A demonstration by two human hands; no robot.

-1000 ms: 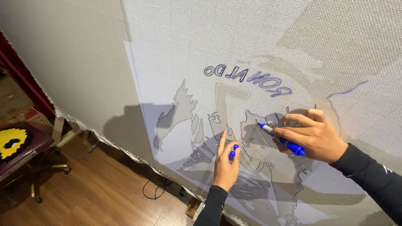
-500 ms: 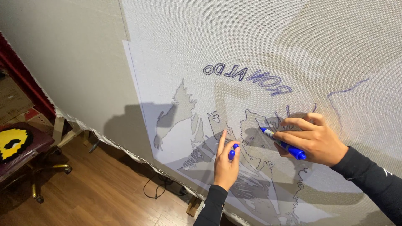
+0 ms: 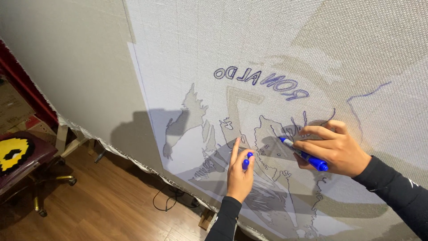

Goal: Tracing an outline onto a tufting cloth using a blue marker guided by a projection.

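Two hands worked on the large pale woven cloth [image 3: 178, 53] stretched upright like a wall, where a projected picture lay under blue outline strokes. Against that cloth, the right hand [image 3: 334, 149] was closed around a blue marker pen [image 3: 304, 155], its tip touching the weave just below the traced lettering. The left hand [image 3: 240, 172] leaned on the cloth lower down, forefinger stretched out and the other fingers pinching the small blue pen cap [image 3: 246, 160]. To my eye the risk was a wandering line: pressing the loose weave could shift it off the projection, and both hands cast shadows over the outline. Below the cloth's ragged lower edge ran a wooden floor [image 3: 102, 209] with a dark cable [image 3: 167, 201]; far left of it stood a rolling chair [image 3: 31, 178] bearing a yellow and black piece [image 3: 13, 154].
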